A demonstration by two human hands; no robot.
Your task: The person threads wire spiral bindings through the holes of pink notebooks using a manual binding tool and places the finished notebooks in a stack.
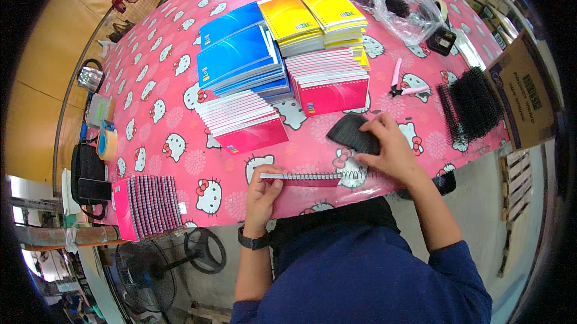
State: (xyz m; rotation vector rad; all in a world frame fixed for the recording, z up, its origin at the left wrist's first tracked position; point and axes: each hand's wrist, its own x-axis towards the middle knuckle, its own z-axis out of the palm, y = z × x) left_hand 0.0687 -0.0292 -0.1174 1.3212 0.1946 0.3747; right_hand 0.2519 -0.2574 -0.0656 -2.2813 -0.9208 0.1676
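Observation:
My left hand (262, 199) is closed round the left end of a thin pink notebook (309, 182), held with its bound edge up. A dark wire spiral runs along that edge. Past the notebook's right end, the loose coil of the spiral (356, 175) stretches toward my right hand (387, 151). My right hand is curled, thumb and fingers gripping a dark grey cloth-like pad (353, 134) just above the coil. The coil's far end is hidden under that hand.
Stacks of pink notebooks (334, 97), blue notebooks (237, 59) and yellow notebooks (332, 6) stand ahead. Spiral-bound notebooks (150, 207) sit at the left edge. Pink-handled cutters (410, 90), black coils (472, 107) and a cardboard box (524, 92) lie right. Tape (107, 144) is far left.

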